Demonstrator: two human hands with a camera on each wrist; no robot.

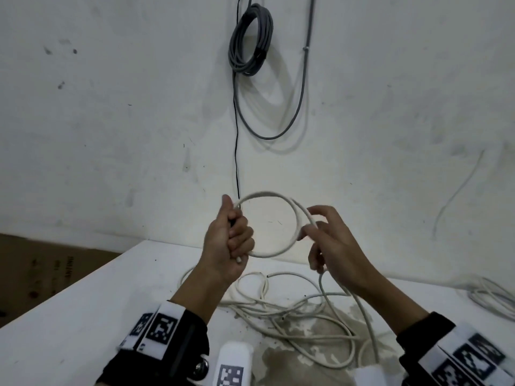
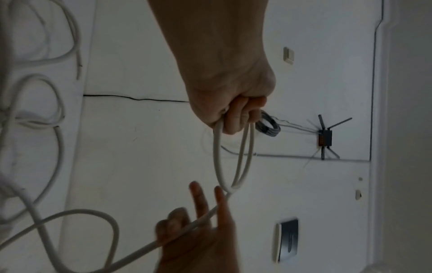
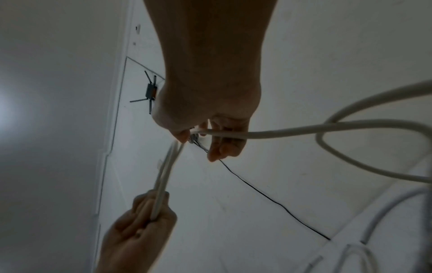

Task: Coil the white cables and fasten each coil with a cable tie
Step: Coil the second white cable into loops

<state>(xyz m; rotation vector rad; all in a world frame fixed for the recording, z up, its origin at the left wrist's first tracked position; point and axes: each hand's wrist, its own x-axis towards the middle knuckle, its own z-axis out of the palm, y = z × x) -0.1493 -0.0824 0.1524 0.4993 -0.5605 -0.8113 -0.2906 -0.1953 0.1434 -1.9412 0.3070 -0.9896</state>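
Observation:
A white cable forms a loop (image 1: 264, 194) held up in front of the wall, above the table. My left hand (image 1: 228, 240) grips the loop in a fist, and a cut cable end pokes out below the fingers. In the left wrist view the loop (image 2: 217, 157) hangs from that fist (image 2: 233, 114). My right hand (image 1: 328, 240) holds the running cable at the loop's right side; its lower fingers curl round it while the upper fingers are spread. In the right wrist view the cable (image 3: 304, 129) passes between thumb and fingers (image 3: 224, 140). The rest of the cable (image 1: 278, 307) lies tangled on the table.
The white table (image 1: 83, 302) has a stained patch under the tangle. More white cable (image 1: 490, 296) lies at the right edge. A grey coil (image 1: 250, 40) and a thin black wire (image 1: 236, 135) hang on the wall. A cardboard box (image 1: 41, 268) stands to the left.

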